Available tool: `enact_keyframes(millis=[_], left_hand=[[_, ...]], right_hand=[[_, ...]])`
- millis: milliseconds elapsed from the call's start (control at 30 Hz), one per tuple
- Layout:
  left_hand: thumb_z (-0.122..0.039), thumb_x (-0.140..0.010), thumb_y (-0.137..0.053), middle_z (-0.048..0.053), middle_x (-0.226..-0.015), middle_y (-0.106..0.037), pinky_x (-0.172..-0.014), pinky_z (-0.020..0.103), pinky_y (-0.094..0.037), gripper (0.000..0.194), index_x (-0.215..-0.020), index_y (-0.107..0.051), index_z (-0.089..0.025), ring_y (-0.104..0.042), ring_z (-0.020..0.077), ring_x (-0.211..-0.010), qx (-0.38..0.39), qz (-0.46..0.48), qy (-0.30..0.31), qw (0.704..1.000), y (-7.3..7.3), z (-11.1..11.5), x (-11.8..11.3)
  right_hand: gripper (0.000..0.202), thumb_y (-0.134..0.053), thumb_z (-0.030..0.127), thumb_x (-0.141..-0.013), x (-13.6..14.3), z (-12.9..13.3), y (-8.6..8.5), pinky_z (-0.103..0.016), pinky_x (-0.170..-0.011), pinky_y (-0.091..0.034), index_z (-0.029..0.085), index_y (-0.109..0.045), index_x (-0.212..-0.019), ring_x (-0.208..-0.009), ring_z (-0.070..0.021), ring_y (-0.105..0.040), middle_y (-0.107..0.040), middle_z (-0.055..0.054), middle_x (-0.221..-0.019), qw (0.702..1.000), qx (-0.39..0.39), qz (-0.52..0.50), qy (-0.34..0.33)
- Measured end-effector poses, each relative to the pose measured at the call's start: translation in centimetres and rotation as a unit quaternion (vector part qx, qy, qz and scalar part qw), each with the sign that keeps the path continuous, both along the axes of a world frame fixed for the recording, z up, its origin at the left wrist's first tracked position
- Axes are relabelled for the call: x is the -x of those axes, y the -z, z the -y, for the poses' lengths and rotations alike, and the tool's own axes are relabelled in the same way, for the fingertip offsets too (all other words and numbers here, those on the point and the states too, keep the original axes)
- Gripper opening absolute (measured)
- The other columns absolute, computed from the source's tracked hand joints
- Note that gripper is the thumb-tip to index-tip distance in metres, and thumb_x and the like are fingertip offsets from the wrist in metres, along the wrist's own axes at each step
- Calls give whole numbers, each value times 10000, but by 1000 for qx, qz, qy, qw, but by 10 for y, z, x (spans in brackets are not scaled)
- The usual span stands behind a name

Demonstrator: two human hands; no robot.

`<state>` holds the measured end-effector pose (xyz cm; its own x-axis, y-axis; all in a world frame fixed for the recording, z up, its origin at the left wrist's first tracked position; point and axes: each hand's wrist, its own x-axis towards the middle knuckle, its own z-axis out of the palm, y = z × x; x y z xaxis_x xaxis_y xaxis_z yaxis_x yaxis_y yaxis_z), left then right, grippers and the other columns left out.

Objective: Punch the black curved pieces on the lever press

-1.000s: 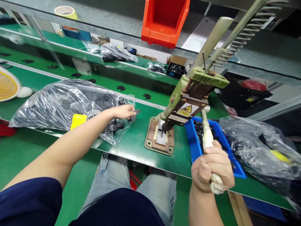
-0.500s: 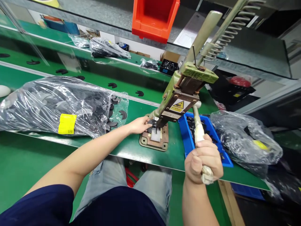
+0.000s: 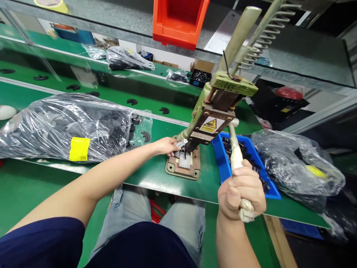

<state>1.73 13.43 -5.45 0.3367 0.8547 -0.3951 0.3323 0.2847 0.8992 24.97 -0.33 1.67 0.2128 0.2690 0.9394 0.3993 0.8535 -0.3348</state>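
Note:
A green hand press [image 3: 208, 121] with a yellow warning label stands at the bench edge. My right hand [image 3: 242, 190] is wrapped round its tape-covered lever [image 3: 235, 150]. At the press base [image 3: 182, 173], my left hand [image 3: 167, 146] pinches a dark curved plastic piece [image 3: 180, 146] under the ram. The piece's upper face catches the light, and part of it is hidden by my fingers and the ram. A small metal plate [image 3: 185, 160] lies on the base just in front of it.
Left of the press lies a clear bag [image 3: 64, 123] full of curved pieces. A blue bin [image 3: 223, 163] of small dark parts and another plastic bag [image 3: 295, 163] are on the right. Curved pieces [image 3: 164, 110] lie along the green belt behind. An orange bin [image 3: 175, 37] hangs over the shelf edge.
The curved piece in my left hand has turned, its face now looking lighter at the press. My right hand keeps its grip on the lever, nearly unmoved. The view has shifted slightly.

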Motion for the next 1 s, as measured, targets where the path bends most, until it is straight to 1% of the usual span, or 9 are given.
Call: enact_keyframes(millis=[233, 400, 567, 633, 733, 800, 867, 933, 1000], left_hand=[[-303, -858, -843, -17, -560, -652, -490, 197, -512, 265, -832, -612, -177, -646, 124, -472, 40, -33, 19, 998, -11, -4, -4], [-283, -900, -797, 1, -539, -664, -466, 192, -496, 223, -840, -610, -178, -650, 141, -464, 36, -59, 24, 997, -14, -5, -5], [-272, -976, -709, 46, -570, -697, -511, 192, -521, 148, -912, -637, -160, -644, 122, -457, 105, -35, 33, 993, -14, -6, -3], [-267, -986, -690, 52, -574, -702, -521, 200, -530, 129, -942, -644, -154, -646, 125, -454, 119, -30, 27, 992, -15, -5, -4], [-254, -974, -697, 39, -577, -701, -524, 212, -544, 121, -990, -648, -144, -654, 132, -458, 115, -25, 9, 993, -16, -1, -7], [-247, -973, -700, 22, -579, -692, -521, 208, -545, 118, -982, -635, -149, -661, 130, -472, 103, -2, -10, 995, -17, 6, -8], [-257, -973, -708, 11, -579, -677, -510, 195, -539, 153, -917, -605, -158, -665, 122, -489, 83, 31, -32, 996, -18, 16, -4], [-293, -956, -737, 5, -578, -668, -492, 181, -527, 242, -843, -563, -168, -670, 117, -504, 53, 62, -48, 995, -19, 30, 6], [-356, -930, -771, 2, -577, -667, -472, 175, -513, 318, -810, -537, -177, -677, 121, -514, 15, 88, -46, 995, -23, 45, 20]], right_hand=[[295, -708, 248, -842, -3, 1, 0, -665, -1026, -555, 233, -508, -626, -772, -194, -644, -578, 33, -649, 1000, 10, 10, -2], [271, -693, 214, -823, -3, 1, 0, -654, -1028, -550, 231, -507, -626, -776, -191, -645, -594, 35, -656, 1000, 10, 4, -4], [284, -695, 218, -834, -3, 0, 2, -635, -1022, -553, 227, -502, -626, -771, -191, -645, -591, 37, -646, 1000, 4, 8, -12], [286, -710, 250, -849, -1, -3, -7, -612, -999, -567, 226, -514, -642, -747, -187, -640, -580, 36, -640, 1000, -11, 3, -17], [157, -762, 354, -838, 1, -17, -41, -573, -980, -585, 248, -647, -840, -791, -207, -663, -608, 16, -743, 998, -47, -36, -35], [356, -795, 417, -817, -2, -28, -71, -567, -1041, -569, 249, -687, -1111, -958, -246, -693, -664, -39, -955, 996, -49, -42, -62], [563, -796, 426, -832, -7, -38, -94, -558, -1128, -526, 234, -623, -1332, -1167, -280, -669, -651, -99, -1212, 996, -18, -25, -85], [610, -773, 383, -870, -14, -42, -95, -532, -1152, -511, 235, -558, -1420, -1269, -278, -635, -605, -120, -1354, 997, 16, -18, -71], [525, -753, 327, -895, -18, -42, -71, -492, -1113, -536, 235, -575, -1380, -1233, -247, -650, -621, -112, -1330, 997, 58, -38, -27]])
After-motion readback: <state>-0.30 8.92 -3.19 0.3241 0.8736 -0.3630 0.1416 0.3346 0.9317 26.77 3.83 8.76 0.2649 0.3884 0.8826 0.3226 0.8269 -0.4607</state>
